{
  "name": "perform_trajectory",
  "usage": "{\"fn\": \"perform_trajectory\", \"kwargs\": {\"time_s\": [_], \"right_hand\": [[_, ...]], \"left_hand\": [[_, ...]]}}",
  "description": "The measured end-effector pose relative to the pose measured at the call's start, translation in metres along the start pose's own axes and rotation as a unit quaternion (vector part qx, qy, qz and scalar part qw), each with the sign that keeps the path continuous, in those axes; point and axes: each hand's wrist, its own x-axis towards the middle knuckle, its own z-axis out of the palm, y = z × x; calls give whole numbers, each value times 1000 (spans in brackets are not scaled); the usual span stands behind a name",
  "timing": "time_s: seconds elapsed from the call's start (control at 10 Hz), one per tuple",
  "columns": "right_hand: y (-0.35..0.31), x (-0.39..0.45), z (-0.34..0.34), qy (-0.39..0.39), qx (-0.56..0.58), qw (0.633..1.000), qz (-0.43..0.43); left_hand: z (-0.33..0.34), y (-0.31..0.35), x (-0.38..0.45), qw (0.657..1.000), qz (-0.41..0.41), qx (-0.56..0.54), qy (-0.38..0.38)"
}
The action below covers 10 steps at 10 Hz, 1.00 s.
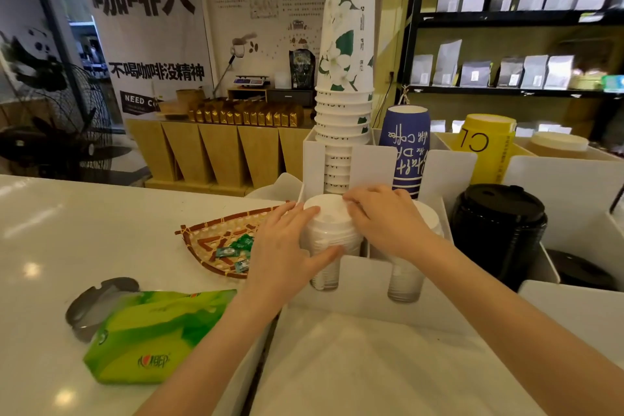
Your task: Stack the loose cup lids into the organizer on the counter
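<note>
A white acrylic organizer (366,275) stands on the counter with slotted compartments. In its front left compartment sits a stack of white cup lids (329,226), rising above the front wall. My left hand (287,246) wraps the left side of that stack, thumb across its front. My right hand (381,216) rests on the top lid from the right, fingers curled over its edge. A second stack of white lids (405,277) fills the compartment to the right, partly hidden by my right wrist.
Behind are tall stacked paper cups (344,105), a blue cup stack (405,149) and a yellow one (486,149). Black lids (499,230) stand at right. A woven tray with candies (223,243), a green tissue pack (152,338) and a grey ashtray (98,300) lie at left.
</note>
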Motion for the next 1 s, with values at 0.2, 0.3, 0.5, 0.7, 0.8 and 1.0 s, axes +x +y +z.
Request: {"fn": "perform_trajectory", "kwargs": {"time_s": [0.2,0.3,0.5,0.7,0.8,1.0], "right_hand": [[-4,1,-5,-27,-34,999,-12],[-5,2,-3,-25,-81,996,-18],[-5,-3,2,-2,-135,990,-34],[-6,-7,6,22,-185,981,-48],[-6,-12,-6,2,-141,989,-47],[0,-53,-82,94,291,951,-38]], "left_hand": [[3,-1,0,1000,7,21,13],[4,1,0,1000,-2,8,-15],[0,-4,3,997,-22,-2,-77],[-4,2,1,995,-25,3,-101],[-12,9,4,989,-14,47,-141],[-48,50,43,973,-2,46,-226]]}}
